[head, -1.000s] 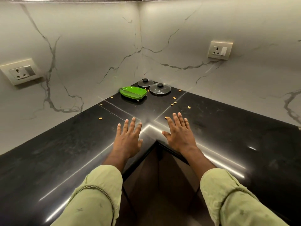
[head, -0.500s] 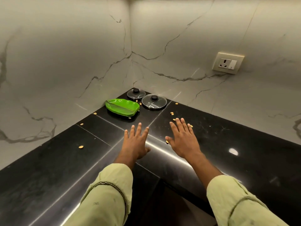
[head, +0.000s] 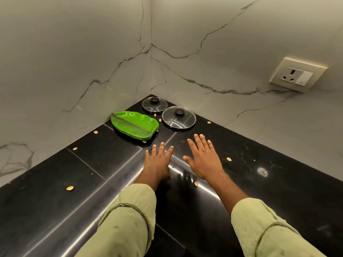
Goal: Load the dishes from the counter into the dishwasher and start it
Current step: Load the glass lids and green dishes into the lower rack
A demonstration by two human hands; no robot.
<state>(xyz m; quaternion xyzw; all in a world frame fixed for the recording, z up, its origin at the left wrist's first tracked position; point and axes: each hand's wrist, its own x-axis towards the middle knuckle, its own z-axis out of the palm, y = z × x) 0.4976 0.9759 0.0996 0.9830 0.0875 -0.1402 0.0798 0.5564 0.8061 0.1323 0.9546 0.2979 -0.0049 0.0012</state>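
Loading not begun: green leaf-shaped plates and two glass lids in counter corner. Left hand, right hand flat, fingers spread, grasping nothing. Dishwasher unseen.

The larger round glass lid with a black knob lay flat on the black polished stone bench, near the corner of the two marble walls. Behind and left of it, deeper in the corner, lay the smaller round glass lid. Left of the larger lid sat the green leaf-shaped stack of plates, close to the left wall. In front of the lid the right hand spread over the bench. The left hand was beside it, just before the plates. Small tan seeds lay scattered around the lid. The cream wall socket sat up to its right.
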